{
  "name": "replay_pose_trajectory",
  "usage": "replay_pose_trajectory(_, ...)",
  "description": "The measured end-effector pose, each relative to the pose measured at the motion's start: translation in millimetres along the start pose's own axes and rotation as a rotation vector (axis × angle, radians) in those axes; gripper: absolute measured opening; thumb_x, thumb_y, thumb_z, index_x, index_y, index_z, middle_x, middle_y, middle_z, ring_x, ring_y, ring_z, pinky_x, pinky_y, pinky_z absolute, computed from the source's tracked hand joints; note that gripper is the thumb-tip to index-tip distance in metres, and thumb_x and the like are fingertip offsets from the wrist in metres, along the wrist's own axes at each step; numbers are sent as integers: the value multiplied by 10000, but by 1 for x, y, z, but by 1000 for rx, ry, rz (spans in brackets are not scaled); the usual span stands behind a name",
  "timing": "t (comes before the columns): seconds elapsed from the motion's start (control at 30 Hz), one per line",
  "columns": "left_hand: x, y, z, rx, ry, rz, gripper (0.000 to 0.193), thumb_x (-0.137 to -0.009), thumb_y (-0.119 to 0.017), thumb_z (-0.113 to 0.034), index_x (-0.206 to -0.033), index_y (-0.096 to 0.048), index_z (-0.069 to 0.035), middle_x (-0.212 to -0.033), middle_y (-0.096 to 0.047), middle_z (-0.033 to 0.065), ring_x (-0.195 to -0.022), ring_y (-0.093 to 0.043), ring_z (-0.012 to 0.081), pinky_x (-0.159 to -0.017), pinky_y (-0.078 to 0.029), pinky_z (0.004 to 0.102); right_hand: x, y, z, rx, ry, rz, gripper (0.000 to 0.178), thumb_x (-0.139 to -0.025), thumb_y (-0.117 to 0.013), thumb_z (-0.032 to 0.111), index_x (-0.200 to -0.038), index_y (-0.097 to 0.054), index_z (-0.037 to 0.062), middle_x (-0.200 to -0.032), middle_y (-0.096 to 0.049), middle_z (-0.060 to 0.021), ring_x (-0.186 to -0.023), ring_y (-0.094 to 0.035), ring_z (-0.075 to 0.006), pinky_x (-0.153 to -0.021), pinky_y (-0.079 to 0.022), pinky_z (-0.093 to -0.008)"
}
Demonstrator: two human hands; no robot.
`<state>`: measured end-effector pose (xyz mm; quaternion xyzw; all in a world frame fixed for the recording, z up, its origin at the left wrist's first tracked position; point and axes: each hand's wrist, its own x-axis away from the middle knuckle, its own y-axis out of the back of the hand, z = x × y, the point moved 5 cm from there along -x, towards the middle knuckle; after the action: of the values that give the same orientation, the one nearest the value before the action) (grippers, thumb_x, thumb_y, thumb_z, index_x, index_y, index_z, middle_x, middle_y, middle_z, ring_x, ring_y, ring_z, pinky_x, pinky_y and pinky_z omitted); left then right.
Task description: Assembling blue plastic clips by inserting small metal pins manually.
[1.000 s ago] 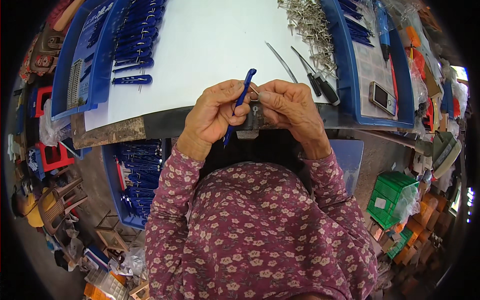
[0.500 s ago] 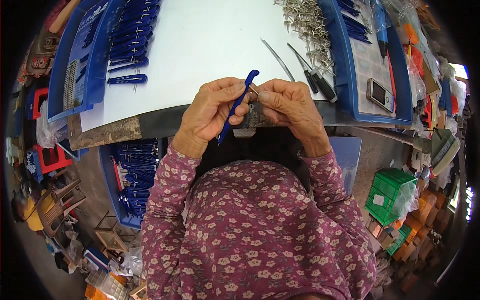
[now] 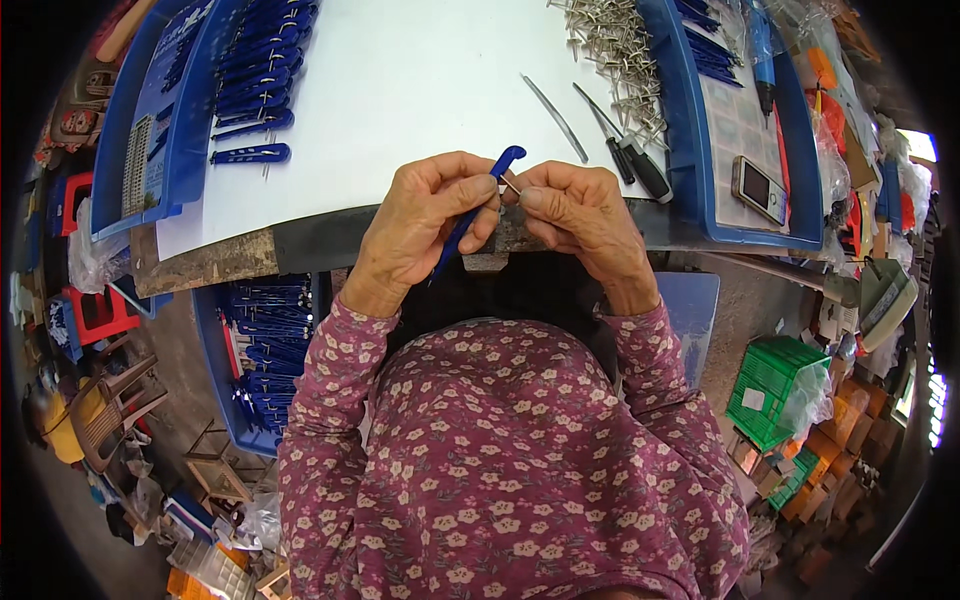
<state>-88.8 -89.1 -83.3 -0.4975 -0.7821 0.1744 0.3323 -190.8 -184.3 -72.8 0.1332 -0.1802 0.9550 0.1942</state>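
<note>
In front of my body, at the table edge, my left hand pinches a slim dark-blue plastic handle with a hooked upper end. The handle slants, its thin lower end pointing down and left below my fingers. Closed beside it, my right hand holds a thin metal pin between thumb and finger. The pin's tip points at the handle's side; my fingers hide whether it enters. Similar blue handles with metal pins sticking out lie in a row at the far left. A heap of T-shaped metal pins lies at the far right.
A curved metal strip and a black-handled screwdriver lie on the white sheet. Blue trays stand at left and right, the right one with a phone. Below the table, a blue bin holds more handles.
The blue handle leans slightly more, its hooked end shifted a little right and its lower tip left. Both hands stay almost in the same place, keeping their grips.
</note>
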Motion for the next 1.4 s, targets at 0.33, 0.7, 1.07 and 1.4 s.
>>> replay_pose_trajectory(0.33, 6, -3, -1, -306, -99, -26, 187, -841, -566, -88, -972, -567, 46, -681, -586, 45, -498, -479, 34, -402, -336, 135, 3, -4, 1, 129, 51, -38, 199, -849, -571, 163, -907, -593, -26, -595, -502, 13, -467, -391, -14, -397, -241, -132)
replay_pose_trajectory(0.7, 7, 1, -1, -312, -110, -52, 196, -859, -536, -103, -983, -566, 47, -669, -579, 35, -499, -455, 22, -422, -334, 132, 4, -6, 2, 196, 18, -43, 188, -851, -556, 139, -915, -604, -31, -584, -502, 18, -473, -397, -14, -406, -254, -141)
replay_pose_trajectory(1.07, 8, 2, 1, -383, -163, -50, 214, -856, -548, -114, -990, -565, 52, -663, -581, 35, -505, -459, 26, -431, -336, 139, 3, -5, -4, 194, 64, -29, 182, -854, -549, 128, -927, -596, -32, -593, -498, 18, -491, -402, -19, -419, -265, -139)
replay_pose_trajectory(1.4, 9, 1, 5, -358, -144, -63, 216, -843, -572, -112, -991, -573, 46, -670, -590, 32, -509, -469, 20, -437, -342, 130, 5, -4, -3, 224, 66, -21, 179, -858, -541, 119, -928, -592, -37, -603, -494, 15, -504, -405, -22, -426, -271, -144)
